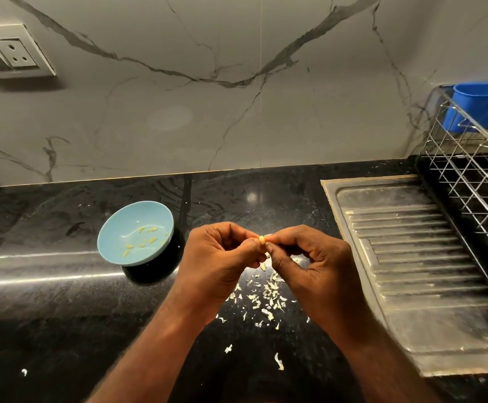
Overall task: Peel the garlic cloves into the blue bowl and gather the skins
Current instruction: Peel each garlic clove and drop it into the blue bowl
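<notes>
Both hands meet above the black counter [62, 330], pinching one garlic clove [262, 239] between them. Left hand [222, 254] grips it with curled fingertips; right hand [312, 263] pinches its other end. Blue bowl [112, 242] sits left of the hands, a few peeled cloves [142, 241] inside. Skins [266, 298] lie scattered on the counter just below and near the hands. Steel drainboard [411, 271] on the right, wire rack [470, 175] far right holding a blue tub [481, 107]. Wall socket [14, 53] far left.

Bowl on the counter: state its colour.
Pale blue; the bowl shows best in the head view.
</notes>
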